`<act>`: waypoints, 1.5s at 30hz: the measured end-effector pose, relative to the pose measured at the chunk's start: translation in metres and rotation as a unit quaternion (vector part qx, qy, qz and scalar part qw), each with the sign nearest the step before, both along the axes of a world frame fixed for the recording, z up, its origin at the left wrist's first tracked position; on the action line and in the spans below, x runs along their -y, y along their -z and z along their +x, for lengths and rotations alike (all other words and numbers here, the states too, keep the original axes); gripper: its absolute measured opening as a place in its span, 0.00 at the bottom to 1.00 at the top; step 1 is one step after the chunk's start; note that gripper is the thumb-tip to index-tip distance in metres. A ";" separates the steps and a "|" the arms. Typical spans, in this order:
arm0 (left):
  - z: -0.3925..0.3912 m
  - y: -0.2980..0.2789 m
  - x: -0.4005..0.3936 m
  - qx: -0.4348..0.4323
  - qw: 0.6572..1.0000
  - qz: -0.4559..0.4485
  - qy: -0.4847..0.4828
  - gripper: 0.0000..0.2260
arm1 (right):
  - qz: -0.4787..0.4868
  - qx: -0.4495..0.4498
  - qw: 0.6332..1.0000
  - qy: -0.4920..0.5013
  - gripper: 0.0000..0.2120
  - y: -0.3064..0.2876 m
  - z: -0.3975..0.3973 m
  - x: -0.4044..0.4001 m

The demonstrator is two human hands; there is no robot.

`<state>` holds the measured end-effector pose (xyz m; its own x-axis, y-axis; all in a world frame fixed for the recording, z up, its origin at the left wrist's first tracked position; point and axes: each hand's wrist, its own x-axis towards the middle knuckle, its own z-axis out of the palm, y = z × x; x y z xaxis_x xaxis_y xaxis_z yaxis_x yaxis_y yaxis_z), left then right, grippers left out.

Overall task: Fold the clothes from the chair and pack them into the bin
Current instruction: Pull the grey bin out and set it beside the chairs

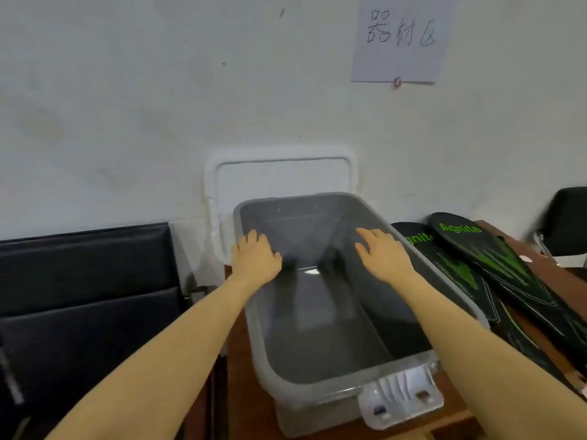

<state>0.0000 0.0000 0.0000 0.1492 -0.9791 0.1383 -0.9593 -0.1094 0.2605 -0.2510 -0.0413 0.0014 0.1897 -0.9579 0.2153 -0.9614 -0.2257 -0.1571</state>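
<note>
A translucent grey plastic bin (333, 312) sits upright on a brown wooden table (251, 408), its long axis running away from the viewer toward the table's far edge by the wall. It is rectangular with rounded corners, has no lid on, and a pale latch handle is at its near short end, toward the table's near edge. To the left of the table stands a black padded chair (85, 296); no clothes are visible on the part that shows.
</note>
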 end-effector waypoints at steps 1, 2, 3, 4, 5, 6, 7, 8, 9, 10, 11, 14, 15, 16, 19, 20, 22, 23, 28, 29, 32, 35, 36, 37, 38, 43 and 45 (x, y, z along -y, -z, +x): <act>-0.004 0.001 0.003 0.006 0.999 0.026 -0.035 0.24 | -0.006 -0.026 1.000 0.014 0.23 0.002 -0.010 0.007; -0.008 0.002 0.006 0.000 0.997 0.038 -0.069 0.27 | -0.006 -0.047 0.998 0.034 0.24 0.003 -0.019 0.014; -0.009 0.006 0.009 -0.007 0.993 0.054 -0.100 0.30 | 0.001 -0.064 0.997 0.052 0.26 0.008 -0.028 0.023; -0.010 0.009 0.011 -0.018 0.990 0.065 -0.127 0.32 | 0.026 -0.071 0.995 0.073 0.27 0.010 -0.036 0.028; -0.012 0.011 0.013 -0.027 0.986 0.078 -0.146 0.34 | 0.043 -0.071 0.992 0.090 0.29 0.014 -0.042 0.036; -0.014 0.014 0.014 -0.024 0.983 0.089 -0.159 0.35 | 0.059 -0.066 0.991 0.102 0.30 0.016 -0.047 0.041; -0.016 0.015 0.015 -0.014 0.981 0.094 -0.169 0.37 | 0.072 -0.062 0.989 0.112 0.31 0.018 -0.050 0.047; -0.017 0.016 0.015 0.000 0.979 0.095 -0.178 0.38 | 0.089 -0.056 0.987 0.118 0.32 0.017 -0.052 0.050; -0.016 0.016 0.015 0.010 0.977 0.100 -0.186 0.38 | 0.101 -0.049 0.987 0.118 0.33 0.018 -0.054 0.054; -0.013 0.016 0.016 0.012 0.976 0.105 -0.192 0.38 | 0.108 -0.041 0.986 0.118 0.33 0.018 -0.054 0.056; -0.011 0.015 0.015 0.008 0.974 0.110 -0.196 0.37 | 0.106 -0.037 0.987 0.119 0.33 0.017 -0.054 0.057; -0.002 0.016 0.014 -0.020 0.973 0.105 -0.206 0.34 | 0.100 -0.036 0.987 0.121 0.31 0.016 -0.057 0.055; 0.000 0.016 0.012 -0.027 0.974 0.099 -0.204 0.34 | 0.102 -0.032 0.986 0.125 0.31 0.016 -0.057 0.053; 0.000 0.017 0.010 -0.031 0.975 0.094 -0.201 0.33 | 0.101 -0.029 0.986 0.129 0.31 0.016 -0.057 0.050; 0.003 0.019 0.004 -0.026 0.977 0.110 -0.179 0.35 | 0.097 -0.013 0.984 0.148 0.31 0.017 -0.054 0.036; 0.005 0.018 0.003 -0.019 0.979 0.118 -0.168 0.35 | 0.092 -0.005 0.984 0.155 0.30 0.018 -0.054 0.030; 0.010 0.016 -0.002 -0.015 0.981 0.124 -0.147 0.35 | 0.078 0.020 0.983 0.164 0.27 0.018 -0.053 0.017; 0.013 0.016 -0.005 -0.013 0.983 0.123 -0.139 0.35 | 0.073 0.029 0.983 0.168 0.26 0.018 -0.052 0.009; 0.026 0.020 -0.028 0.021 0.990 0.111 -0.078 0.34 | 0.057 0.042 0.974 0.214 0.23 0.019 -0.041 -0.039; 0.030 0.021 -0.033 0.023 0.992 0.108 -0.063 0.33 | 0.054 0.044 0.971 0.227 0.22 0.018 -0.037 -0.052; 0.045 0.021 -0.049 0.016 0.994 0.100 -0.027 0.32 | 0.044 0.046 0.961 0.268 0.21 0.017 -0.022 -0.090; 0.061 0.021 -0.067 0.027 0.994 0.103 0.015 0.33 | 0.035 0.054 0.948 0.312 0.20 0.017 -0.002 -0.133; 0.066 0.021 -0.073 0.026 0.994 0.105 0.029 0.33 | 0.032 0.058 0.943 0.325 0.20 0.017 0.005 -0.147; 0.072 0.022 -0.081 0.023 0.993 0.107 0.042 0.34 | 0.030 0.062 0.939 0.336 0.20 0.017 0.013 -0.162; 0.077 0.022 -0.089 0.018 0.993 0.108 0.054 0.34 | 0.029 0.065 0.935 0.348 0.20 0.018 0.020 -0.176; 0.102 0.022 -0.127 0.018 0.991 0.097 0.093 0.34 | 0.015 0.081 0.915 0.395 0.19 0.017 0.052 -0.245; 0.108 0.021 -0.142 0.010 0.990 0.094 0.108 0.34 | 0.008 0.088 0.912 0.401 0.19 0.018 0.057 -0.271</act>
